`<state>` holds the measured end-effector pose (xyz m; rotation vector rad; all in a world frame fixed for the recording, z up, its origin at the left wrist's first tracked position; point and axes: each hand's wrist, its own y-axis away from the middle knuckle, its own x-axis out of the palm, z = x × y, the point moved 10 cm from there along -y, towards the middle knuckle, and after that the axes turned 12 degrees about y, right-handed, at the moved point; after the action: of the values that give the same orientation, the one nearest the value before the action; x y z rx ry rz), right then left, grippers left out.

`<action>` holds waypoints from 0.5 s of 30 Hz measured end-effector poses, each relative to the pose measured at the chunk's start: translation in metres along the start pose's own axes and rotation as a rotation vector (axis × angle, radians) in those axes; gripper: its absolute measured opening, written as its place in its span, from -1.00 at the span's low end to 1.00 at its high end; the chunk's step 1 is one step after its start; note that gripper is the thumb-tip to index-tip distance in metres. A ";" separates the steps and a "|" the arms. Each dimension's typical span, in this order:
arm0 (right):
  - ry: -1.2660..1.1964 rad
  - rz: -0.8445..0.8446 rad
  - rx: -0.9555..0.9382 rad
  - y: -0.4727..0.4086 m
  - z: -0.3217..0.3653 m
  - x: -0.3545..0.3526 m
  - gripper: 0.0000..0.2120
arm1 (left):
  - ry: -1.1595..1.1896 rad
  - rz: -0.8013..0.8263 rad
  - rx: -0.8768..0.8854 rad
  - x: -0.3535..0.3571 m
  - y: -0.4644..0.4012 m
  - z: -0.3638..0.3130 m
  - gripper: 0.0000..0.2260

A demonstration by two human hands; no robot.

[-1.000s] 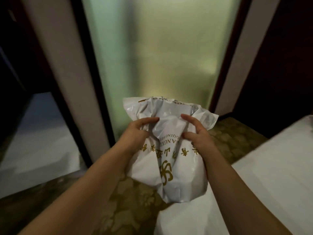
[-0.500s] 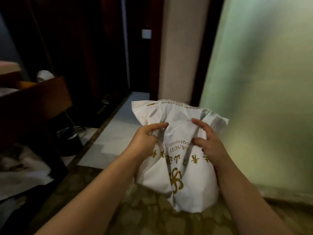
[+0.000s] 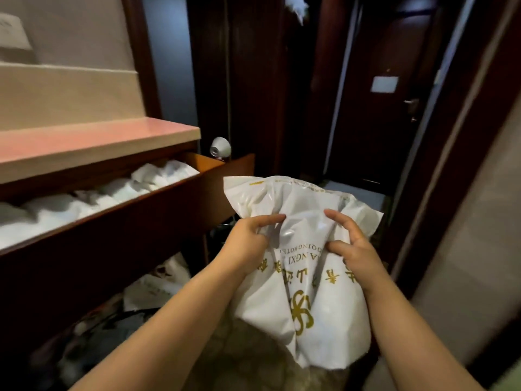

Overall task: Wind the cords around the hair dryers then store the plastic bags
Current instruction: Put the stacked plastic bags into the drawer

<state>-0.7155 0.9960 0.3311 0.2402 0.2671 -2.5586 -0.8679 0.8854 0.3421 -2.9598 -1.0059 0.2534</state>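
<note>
A bulging white plastic bag (image 3: 307,320) with gold hotel lettering hangs in front of me at centre right. My left hand (image 3: 248,244) pinches its gathered neck from the left, and my right hand (image 3: 352,246) pinches it from the right. The bag's top flares out above my fingers. What is inside the bag is hidden. No hair dryer or cord shows.
An open wooden drawer (image 3: 118,221) at the left holds several white bags (image 3: 84,201), under a pink-topped counter (image 3: 93,142). More white bags (image 3: 158,280) lie on the floor below. A small white cup (image 3: 220,147) stands behind the drawer. A dark door (image 3: 377,114) lies ahead.
My view has swung left, from the frosted glass panel to the open drawer and the hallway door. Both hands have kept the same grip on the bag's neck.
</note>
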 end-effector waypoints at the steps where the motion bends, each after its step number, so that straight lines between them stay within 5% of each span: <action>1: -0.008 0.021 -0.001 -0.015 0.004 0.019 -0.51 | -0.008 -0.031 -0.003 -0.018 -0.013 0.000 -0.47; 15: -0.006 0.248 -0.091 -0.222 0.057 0.199 -0.55 | 0.037 -0.240 -0.013 -0.180 -0.179 -0.018 -0.60</action>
<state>-1.0082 1.0660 0.3727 0.2174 0.3292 -2.2963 -1.1139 0.9198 0.3969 -2.8056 -1.3462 0.1888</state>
